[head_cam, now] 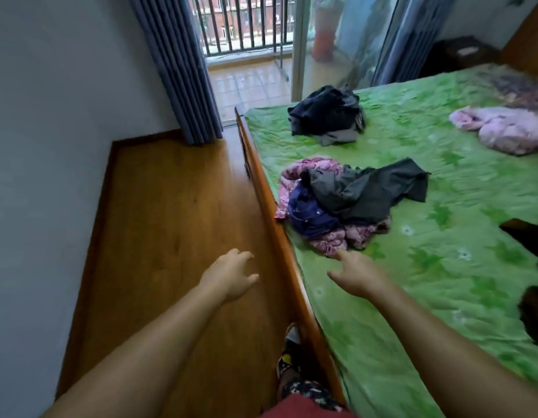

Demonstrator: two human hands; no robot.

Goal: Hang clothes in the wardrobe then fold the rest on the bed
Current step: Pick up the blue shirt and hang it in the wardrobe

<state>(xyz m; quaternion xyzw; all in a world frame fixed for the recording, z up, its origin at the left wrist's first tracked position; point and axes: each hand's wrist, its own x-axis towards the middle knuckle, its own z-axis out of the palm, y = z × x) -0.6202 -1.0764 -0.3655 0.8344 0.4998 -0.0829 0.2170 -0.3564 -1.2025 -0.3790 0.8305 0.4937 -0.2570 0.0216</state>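
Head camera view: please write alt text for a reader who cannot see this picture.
A person's empty right hand reaches over a green bedsheet toward a pile of pink, blue and grey clothes, while the open left hand hovers above the wooden floor. Farther back lie a dark clothes pile and a pink bundle.

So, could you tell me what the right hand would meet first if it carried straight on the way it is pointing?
Most likely the pink floral garment at the near edge of the mixed clothes pile: the right hand is open, its fingertips almost at that fabric. Depth is uncertain, so it may brush the green bedsheet first.
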